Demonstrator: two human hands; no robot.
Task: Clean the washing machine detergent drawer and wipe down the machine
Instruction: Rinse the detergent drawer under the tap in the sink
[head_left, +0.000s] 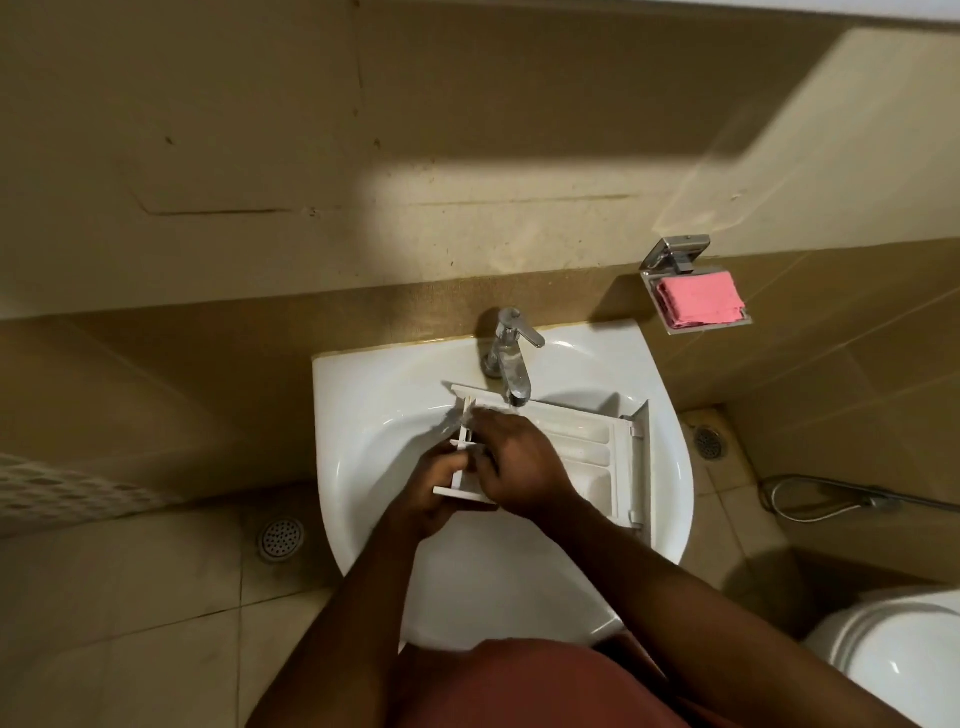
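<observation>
Standing at the sink (363, 395), and both hands are busy over the basin. The left hand (434, 499) comes in from the near side with its fingers wrapped under a white insert (460, 492) — a slim, ribbed plastic piece held on edge, its long side running from near to far. The right hand (519, 462) lies over the top of it, fingers curled down onto the piece, so both hands are gripping the same part. Its far end sits just beneath the spout of the chrome tap (511, 358); there is a pale blur there, whether running water I cannot tell.

The detergent drawer (587, 447) itself lies in the basin just right of the hands, open side up, compartments showing, its front panel toward the right rim.

Up on the wall to the far right, a metal soap dish (675, 257) carries a folded pink cloth (698, 300). Down on the tiled floor — a round drain (280, 538) left of the sink, a second drain (709, 442) on the right, with a hose (831, 499) beyond it. A white toilet (898, 654) edges in at the near right.
</observation>
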